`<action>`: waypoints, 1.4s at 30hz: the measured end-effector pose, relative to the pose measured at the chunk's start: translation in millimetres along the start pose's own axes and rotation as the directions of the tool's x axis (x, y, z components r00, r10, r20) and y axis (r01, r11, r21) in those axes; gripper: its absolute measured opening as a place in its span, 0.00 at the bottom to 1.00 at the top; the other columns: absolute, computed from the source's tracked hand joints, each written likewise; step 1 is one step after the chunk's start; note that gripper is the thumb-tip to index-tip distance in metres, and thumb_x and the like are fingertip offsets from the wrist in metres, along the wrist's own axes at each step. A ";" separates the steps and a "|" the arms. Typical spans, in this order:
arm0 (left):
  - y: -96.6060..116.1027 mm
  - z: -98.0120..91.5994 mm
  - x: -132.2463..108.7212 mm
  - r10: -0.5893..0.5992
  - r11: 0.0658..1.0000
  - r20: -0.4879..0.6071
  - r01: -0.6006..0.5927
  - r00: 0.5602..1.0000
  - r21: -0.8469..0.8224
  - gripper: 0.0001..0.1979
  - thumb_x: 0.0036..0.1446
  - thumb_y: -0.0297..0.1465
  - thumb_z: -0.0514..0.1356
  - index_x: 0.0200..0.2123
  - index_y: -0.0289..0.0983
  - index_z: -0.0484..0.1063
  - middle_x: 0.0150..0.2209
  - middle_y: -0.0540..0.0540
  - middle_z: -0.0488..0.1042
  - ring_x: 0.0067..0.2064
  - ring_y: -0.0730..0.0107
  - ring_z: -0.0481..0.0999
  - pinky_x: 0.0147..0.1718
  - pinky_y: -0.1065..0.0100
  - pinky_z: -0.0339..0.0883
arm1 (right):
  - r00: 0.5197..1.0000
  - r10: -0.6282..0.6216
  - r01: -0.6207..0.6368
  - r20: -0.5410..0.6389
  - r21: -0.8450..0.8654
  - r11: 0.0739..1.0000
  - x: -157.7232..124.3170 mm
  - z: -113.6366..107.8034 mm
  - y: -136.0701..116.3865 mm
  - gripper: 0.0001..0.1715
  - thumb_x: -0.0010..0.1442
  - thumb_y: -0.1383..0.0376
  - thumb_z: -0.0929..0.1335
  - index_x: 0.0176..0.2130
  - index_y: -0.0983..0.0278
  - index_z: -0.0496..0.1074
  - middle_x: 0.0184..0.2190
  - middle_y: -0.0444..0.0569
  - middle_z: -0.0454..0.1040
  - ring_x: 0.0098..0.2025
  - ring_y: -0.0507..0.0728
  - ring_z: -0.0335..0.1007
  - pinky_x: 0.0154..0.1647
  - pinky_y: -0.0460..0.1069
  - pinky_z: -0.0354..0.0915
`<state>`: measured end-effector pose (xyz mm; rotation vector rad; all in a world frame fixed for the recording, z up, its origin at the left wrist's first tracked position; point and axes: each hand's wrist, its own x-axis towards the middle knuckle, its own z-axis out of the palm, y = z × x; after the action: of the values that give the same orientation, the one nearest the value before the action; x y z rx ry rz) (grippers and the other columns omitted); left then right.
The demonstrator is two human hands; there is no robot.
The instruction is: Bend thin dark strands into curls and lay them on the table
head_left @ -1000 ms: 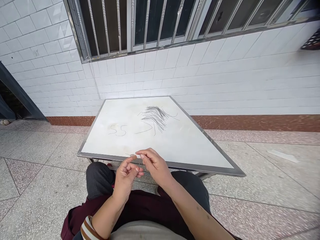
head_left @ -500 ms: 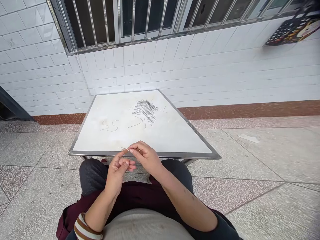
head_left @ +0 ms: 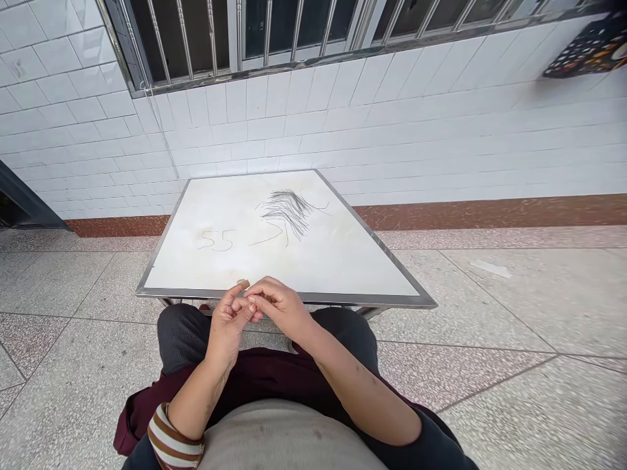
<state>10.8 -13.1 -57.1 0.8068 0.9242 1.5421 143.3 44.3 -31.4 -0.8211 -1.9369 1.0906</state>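
Observation:
My left hand and my right hand meet at the near edge of a low white table, fingertips pinched together. Something thin may be between them, but it is too small to make out. A pile of thin dark strands lies on the far half of the tabletop. A few loose curled strands lie to its left. I sit with my knees under the table's front edge.
The table has a metal rim and stands on a speckled tiled floor. Behind it rises a white tiled wall with a barred window. A patterned object shows at the top right.
My hands have drawn closer, the fingers now overlapping in a tighter pinch. The view shifted slightly; the strands on the table have not moved.

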 end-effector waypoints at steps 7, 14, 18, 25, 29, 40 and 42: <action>2.1 0.2 -4.7 -0.005 0.998 0.004 0.004 1.000 0.056 0.29 0.51 0.32 0.68 0.56 0.39 0.67 0.36 0.46 0.79 0.30 0.73 0.77 0.33 0.70 0.69 | 0.997 -0.070 0.068 -0.012 -0.103 0.992 1.4 -9.8 -11.5 0.17 0.68 0.57 0.60 0.43 0.58 0.75 0.35 0.48 0.71 0.35 0.54 0.69 0.38 0.49 0.65; 0.3 3.1 -5.3 0.006 0.996 0.005 -0.007 1.000 0.083 0.28 0.52 0.33 0.68 0.56 0.40 0.67 0.35 0.48 0.76 0.28 0.75 0.74 0.27 0.73 0.68 | 0.988 -0.075 0.099 0.137 -0.178 0.979 -2.4 -4.2 -20.0 0.13 0.68 0.62 0.62 0.38 0.59 0.75 0.34 0.46 0.69 0.35 0.52 0.69 0.38 0.48 0.65; -2.1 -1.0 -6.6 0.065 0.995 0.040 -0.068 0.997 0.079 0.27 0.54 0.34 0.66 0.57 0.41 0.66 0.32 0.50 0.74 0.27 0.75 0.72 0.26 0.73 0.66 | 0.980 -0.098 0.132 0.171 -0.200 0.971 -5.3 -3.9 -26.7 0.07 0.65 0.63 0.65 0.39 0.60 0.74 0.32 0.45 0.69 0.37 0.53 0.69 0.39 0.48 0.66; -3.1 0.6 -10.2 0.109 0.985 0.044 -0.113 0.993 0.129 0.23 0.56 0.33 0.64 0.56 0.42 0.68 0.32 0.49 0.75 0.31 0.74 0.73 0.31 0.72 0.70 | 0.982 -0.129 0.157 0.138 -0.218 0.963 -5.8 -4.7 -27.9 0.08 0.65 0.69 0.63 0.38 0.61 0.72 0.36 0.46 0.69 0.32 0.50 0.68 0.33 0.46 0.66; -3.1 5.3 -12.1 0.084 0.990 0.022 -0.086 0.996 0.109 0.27 0.54 0.35 0.66 0.57 0.41 0.66 0.32 0.49 0.75 0.31 0.72 0.74 0.26 0.73 0.71 | 0.982 -0.156 0.181 0.109 -0.280 0.943 -5.8 -4.6 -30.3 0.08 0.65 0.68 0.63 0.38 0.61 0.71 0.37 0.47 0.70 0.35 0.52 0.68 0.36 0.47 0.66; 1.1 3.8 -13.0 0.078 0.994 0.023 -0.079 0.997 0.072 0.27 0.55 0.33 0.65 0.57 0.41 0.66 0.31 0.50 0.74 0.30 0.73 0.75 0.25 0.74 0.70 | 0.914 -0.255 0.313 0.317 -0.147 0.938 -6.7 -20.2 -34.2 0.12 0.65 0.58 0.65 0.46 0.58 0.73 0.40 0.48 0.74 0.40 0.54 0.69 0.41 0.48 0.67; -0.5 3.0 -12.5 0.075 0.995 0.031 -0.077 0.997 0.070 0.27 0.55 0.33 0.65 0.58 0.41 0.65 0.30 0.50 0.74 0.29 0.73 0.75 0.24 0.75 0.69 | 0.930 -0.237 0.297 0.281 -0.196 0.935 -5.4 -19.7 -33.9 0.10 0.67 0.63 0.63 0.44 0.58 0.73 0.40 0.47 0.74 0.40 0.53 0.70 0.42 0.48 0.67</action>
<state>15.7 -25.0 -56.3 0.9223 0.9410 1.5667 157.1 33.4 4.0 -0.5320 -2.3485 0.8419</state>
